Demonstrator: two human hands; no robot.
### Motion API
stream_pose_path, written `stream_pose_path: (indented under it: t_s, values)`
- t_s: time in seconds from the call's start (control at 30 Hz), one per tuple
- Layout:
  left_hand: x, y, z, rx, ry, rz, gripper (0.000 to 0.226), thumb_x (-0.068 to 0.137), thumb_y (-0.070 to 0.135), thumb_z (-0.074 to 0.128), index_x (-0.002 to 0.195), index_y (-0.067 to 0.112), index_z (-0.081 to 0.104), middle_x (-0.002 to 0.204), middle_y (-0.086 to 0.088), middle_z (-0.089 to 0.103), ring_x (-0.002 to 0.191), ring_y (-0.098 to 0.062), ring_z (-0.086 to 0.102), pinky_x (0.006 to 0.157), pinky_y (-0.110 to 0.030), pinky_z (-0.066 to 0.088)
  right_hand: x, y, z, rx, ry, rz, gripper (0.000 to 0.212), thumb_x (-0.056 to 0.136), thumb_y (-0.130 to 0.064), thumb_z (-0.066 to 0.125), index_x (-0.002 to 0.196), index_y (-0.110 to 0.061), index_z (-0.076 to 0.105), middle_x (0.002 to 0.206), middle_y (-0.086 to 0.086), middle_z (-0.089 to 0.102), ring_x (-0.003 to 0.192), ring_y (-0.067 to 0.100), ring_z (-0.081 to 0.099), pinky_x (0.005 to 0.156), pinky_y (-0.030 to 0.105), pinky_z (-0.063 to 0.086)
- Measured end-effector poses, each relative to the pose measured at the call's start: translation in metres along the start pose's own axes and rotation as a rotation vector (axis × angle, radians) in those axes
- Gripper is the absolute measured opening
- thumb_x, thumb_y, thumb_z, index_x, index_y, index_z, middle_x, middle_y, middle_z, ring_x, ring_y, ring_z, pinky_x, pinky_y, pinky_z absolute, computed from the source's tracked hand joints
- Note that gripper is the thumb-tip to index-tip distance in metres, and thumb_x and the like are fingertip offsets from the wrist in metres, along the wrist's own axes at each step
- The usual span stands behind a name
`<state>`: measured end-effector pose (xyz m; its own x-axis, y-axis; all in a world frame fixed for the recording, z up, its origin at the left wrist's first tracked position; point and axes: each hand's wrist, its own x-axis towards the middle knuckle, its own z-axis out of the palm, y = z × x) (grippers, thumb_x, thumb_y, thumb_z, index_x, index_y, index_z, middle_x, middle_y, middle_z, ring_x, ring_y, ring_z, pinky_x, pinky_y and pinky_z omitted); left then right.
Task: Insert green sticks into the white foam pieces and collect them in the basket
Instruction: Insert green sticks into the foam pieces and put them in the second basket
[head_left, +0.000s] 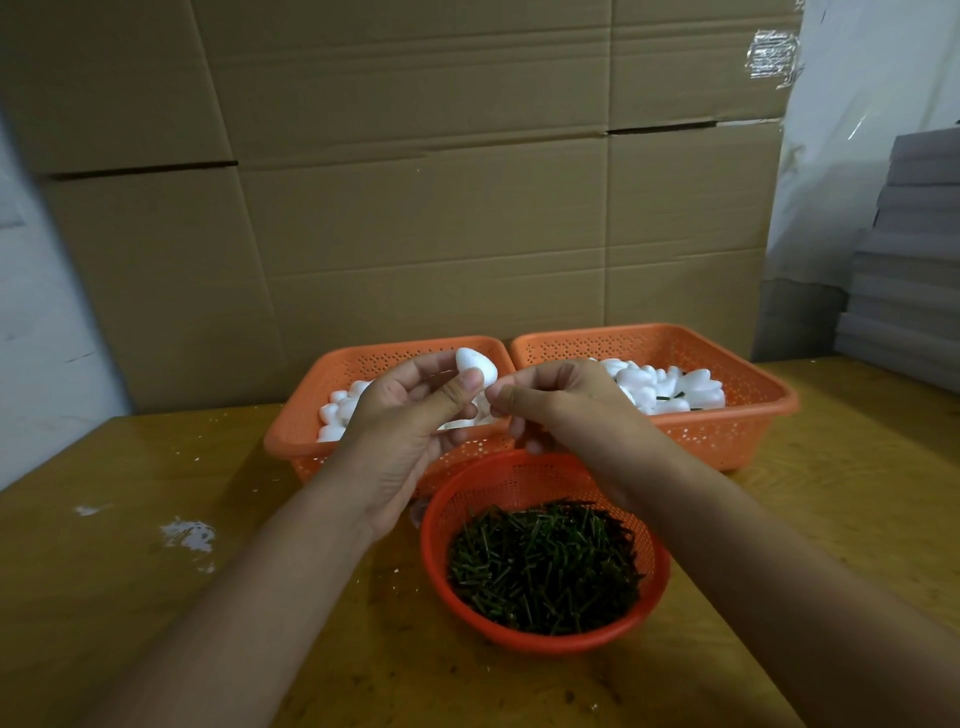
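Observation:
My left hand (410, 410) holds a white foam piece (475, 366) between thumb and fingers, raised above the left orange basket (306, 415). My right hand (550, 400) is pressed close against it from the right, its fingertips pinched together at the foam; whatever they pinch is hidden. The round orange basket (436, 545) near me is full of short green sticks (545, 561). The left rectangular basket holds plain white foam pieces (337, 410). The right orange basket (753, 415) holds foam pieces with green sticks in them (670, 389).
The baskets stand on a yellow-brown wooden table (156, 571) with white crumbs and a white smear at the left. A wall of cardboard boxes (415, 208) rises behind the baskets. Grey stacked sheets (909, 260) sit at the far right.

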<state>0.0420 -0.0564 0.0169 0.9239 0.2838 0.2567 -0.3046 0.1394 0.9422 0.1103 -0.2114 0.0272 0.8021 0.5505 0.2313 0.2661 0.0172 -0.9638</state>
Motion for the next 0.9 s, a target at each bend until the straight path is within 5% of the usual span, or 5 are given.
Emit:
stream_pose_path:
  t_s: [0.17,0.37,0.6,0.9]
  values:
    - [0.003,0.001,-0.001,-0.031,0.099,-0.029,0.017,0.094,0.022,0.067,0.111,0.021,0.068,0.102,0.001,0.076,0.076,-0.009,0.067,0.058,-0.022,0.051,0.009,-0.001,-0.030,-0.093,0.229,-0.011,0.015,0.087,-0.017,0.072,0.078,-0.005,0.074,0.067,0.013,0.067,0.061,0.015,0.059,0.055,0.026,0.048]
    - [0.002,0.002,-0.003,-0.018,0.104,-0.057,0.019,0.097,0.007,0.058,0.106,0.021,0.069,0.093,0.005,0.075,0.072,-0.008,0.067,0.057,-0.022,0.051,0.017,0.013,-0.068,-0.758,0.605,-0.066,0.021,0.081,-0.019,0.065,0.063,-0.012,0.072,0.057,0.010,0.063,0.056,0.026,0.057,0.050,0.029,0.036]
    - [0.000,0.001,-0.002,-0.001,0.092,-0.054,0.022,0.096,0.004,0.056,0.106,0.019,0.068,0.093,0.004,0.075,0.071,-0.008,0.066,0.056,-0.022,0.051,0.020,0.027,-0.073,-0.845,0.543,-0.104,0.034,0.083,-0.012,0.060,0.050,-0.007,0.056,0.046,0.008,0.044,0.047,0.022,0.040,0.048,0.029,0.027]
    - [0.001,0.001,-0.002,-0.003,0.093,-0.055,0.023,0.096,0.003,0.055,0.107,0.019,0.068,0.092,0.004,0.075,0.069,-0.008,0.066,0.055,-0.022,0.052,0.024,0.026,-0.084,-1.063,0.644,-0.016,0.015,0.077,-0.005,0.050,0.065,-0.007,0.061,0.064,0.015,0.058,0.061,0.036,0.052,0.048,0.032,0.038]
